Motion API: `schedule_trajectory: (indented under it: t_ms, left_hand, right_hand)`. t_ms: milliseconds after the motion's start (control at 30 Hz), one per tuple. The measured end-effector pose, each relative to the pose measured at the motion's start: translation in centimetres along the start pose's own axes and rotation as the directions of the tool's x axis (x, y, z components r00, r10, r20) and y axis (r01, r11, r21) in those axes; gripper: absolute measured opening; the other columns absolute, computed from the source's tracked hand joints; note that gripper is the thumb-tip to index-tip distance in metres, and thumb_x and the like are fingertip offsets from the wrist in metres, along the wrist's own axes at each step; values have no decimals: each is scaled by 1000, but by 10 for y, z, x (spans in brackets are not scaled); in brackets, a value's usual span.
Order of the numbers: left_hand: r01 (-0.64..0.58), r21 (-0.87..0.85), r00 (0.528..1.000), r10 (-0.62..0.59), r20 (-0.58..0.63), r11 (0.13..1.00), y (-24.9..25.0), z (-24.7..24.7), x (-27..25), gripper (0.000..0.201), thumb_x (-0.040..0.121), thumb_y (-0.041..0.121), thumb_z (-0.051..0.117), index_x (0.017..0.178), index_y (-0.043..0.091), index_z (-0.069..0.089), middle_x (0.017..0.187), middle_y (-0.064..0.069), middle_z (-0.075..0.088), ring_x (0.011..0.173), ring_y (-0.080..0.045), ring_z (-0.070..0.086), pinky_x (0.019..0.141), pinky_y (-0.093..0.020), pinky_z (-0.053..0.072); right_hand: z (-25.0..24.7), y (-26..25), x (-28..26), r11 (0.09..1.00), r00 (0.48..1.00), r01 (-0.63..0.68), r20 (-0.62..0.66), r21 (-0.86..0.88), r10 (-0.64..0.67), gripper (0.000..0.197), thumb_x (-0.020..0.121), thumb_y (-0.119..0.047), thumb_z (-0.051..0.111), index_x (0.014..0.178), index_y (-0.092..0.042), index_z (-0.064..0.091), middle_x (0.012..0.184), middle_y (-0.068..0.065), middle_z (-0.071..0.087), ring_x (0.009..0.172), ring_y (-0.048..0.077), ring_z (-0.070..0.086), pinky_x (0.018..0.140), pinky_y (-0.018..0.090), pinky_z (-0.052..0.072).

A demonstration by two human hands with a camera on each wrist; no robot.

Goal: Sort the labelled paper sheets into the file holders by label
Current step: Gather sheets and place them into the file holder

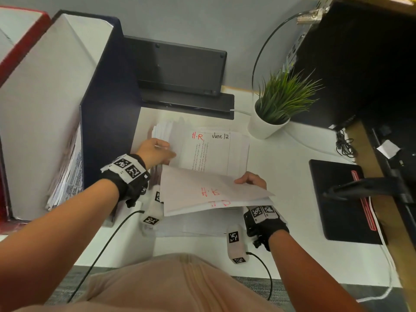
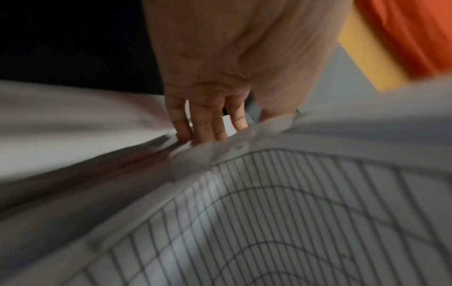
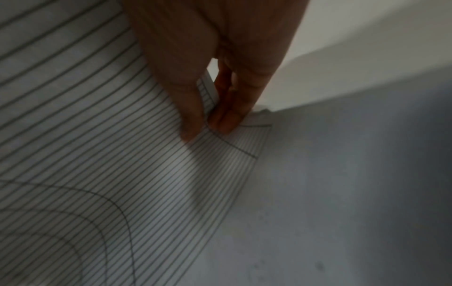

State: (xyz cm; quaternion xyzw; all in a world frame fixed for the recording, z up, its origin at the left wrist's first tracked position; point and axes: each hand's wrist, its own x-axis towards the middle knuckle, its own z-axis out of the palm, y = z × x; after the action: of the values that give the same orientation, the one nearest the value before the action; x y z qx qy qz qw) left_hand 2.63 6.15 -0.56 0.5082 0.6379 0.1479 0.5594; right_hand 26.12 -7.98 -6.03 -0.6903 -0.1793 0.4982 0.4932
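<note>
At the left edge of the table stand two file holders: a red file holder (image 1: 13, 52) at the far left and a dark blue file holder (image 1: 99, 91) beside it, which has printed papers inside. Just right of the blue holder, the left hand (image 1: 155, 152) reaches onto the paper stack (image 1: 211, 149) in the middle of the table. Its fingers (image 2: 208, 123) are straight and close together and touch the left edge of the sheets. The top sheet of the stack shows "H.R" in red and "June 12". In front of the stack, the right hand (image 1: 252, 180) holds lifted sheets (image 1: 209, 192), also marked "H.R" in red. Its thumb and fingers (image 3: 229, 110) pinch the right edge of these lined sheets. Further right, a potted plant (image 1: 276, 109) stands near the back edge of the table.
</note>
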Motion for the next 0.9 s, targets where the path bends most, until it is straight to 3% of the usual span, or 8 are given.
schedule_trajectory:
  t_ms: [133,300,400,500,567,633,767,900]
  left_hand:
    - [34,200,999,-32,-14,979,1,2,0,31,71,20,80,94,13,61,103,-6,62,99,-23,59,93,-32,46]
    - [-79,341,993,105,-57,937,1,9,-7,34,80,16,71,110,3,63,108,-15,64,103,-30,59,90,-31,45]
    - [-177,238,983,184,-5,955,-2,8,-12,28,88,12,61,111,-4,61,113,-23,59,106,-35,56,87,-32,45]
    - [-239,40,971,240,-5,970,-7,7,-19,28,91,9,56,117,5,62,111,-5,65,108,-26,58,86,-24,45]
    - [-263,-70,965,264,7,962,-10,5,-24,22,91,4,52,97,17,68,98,6,66,106,-21,59,87,-22,45]
    - [-254,-122,966,259,24,959,-12,3,-28,33,89,-5,45,81,17,68,99,-2,67,109,-24,58,99,-35,44]
    - [-228,-243,965,252,73,943,-9,5,-38,35,87,-11,41,69,8,64,97,-7,68,104,-27,59,96,-37,45]
    - [-217,-271,964,250,95,938,-3,3,-42,34,83,-9,41,62,5,64,94,-9,69,96,-24,62,92,-35,44]
  right_hand:
    - [-5,-9,7,983,983,-180,29,-43,181,28,76,2,59,51,-10,64,42,-5,60,43,8,56,42,17,47]
    - [2,3,-11,989,984,146,-99,-30,-148,37,73,23,52,56,-9,56,61,8,59,55,14,55,55,18,48]
    - [6,4,-12,946,950,252,-134,-205,-282,40,73,21,58,53,-13,48,64,5,54,58,17,47,57,21,43]
    - [9,0,-13,907,950,209,-145,-366,-277,28,68,-3,79,73,-5,52,66,-1,53,62,11,49,59,17,44]
    - [10,-2,-15,918,948,188,-179,-349,-262,48,61,-9,85,95,-1,52,81,3,59,75,17,55,71,27,48]
    - [10,-4,-14,903,927,234,-197,-361,-319,56,59,-5,86,102,-2,50,87,1,59,85,21,57,74,27,46]
    - [8,-6,-16,931,950,252,-114,-265,-290,61,64,-3,82,115,-20,53,93,-19,55,84,-2,57,73,14,49]
    - [7,-6,-16,859,946,289,-11,-422,-324,20,73,-4,76,89,2,65,74,-6,59,64,-7,51,58,1,42]
